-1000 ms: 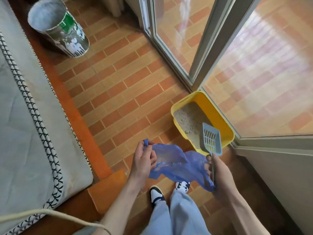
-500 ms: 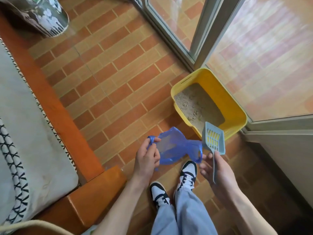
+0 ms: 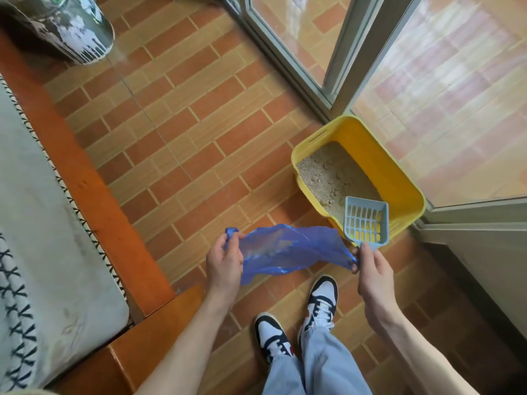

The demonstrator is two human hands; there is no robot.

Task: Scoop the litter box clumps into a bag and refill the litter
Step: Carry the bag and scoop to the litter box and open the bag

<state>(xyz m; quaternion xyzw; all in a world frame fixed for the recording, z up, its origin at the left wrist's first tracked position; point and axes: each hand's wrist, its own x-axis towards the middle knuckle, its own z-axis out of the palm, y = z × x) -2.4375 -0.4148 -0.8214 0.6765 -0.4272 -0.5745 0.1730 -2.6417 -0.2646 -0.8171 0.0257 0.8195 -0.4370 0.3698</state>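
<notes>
While your left hand pinches one handle of the blue bag and your right hand grips the other plus the empty scoop, nothing is scooped yet. The litter box sits at your two o'clock; clumps and refill remain.

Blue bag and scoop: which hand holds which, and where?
The left hand pinches one bag handle; the right hand holds the other handle and the scoop handle.

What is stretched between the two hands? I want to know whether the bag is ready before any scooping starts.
In the head view, the blue plastic bag spans the gap, pinched by the left hand and the right hand, which also holds the scoop.
</notes>
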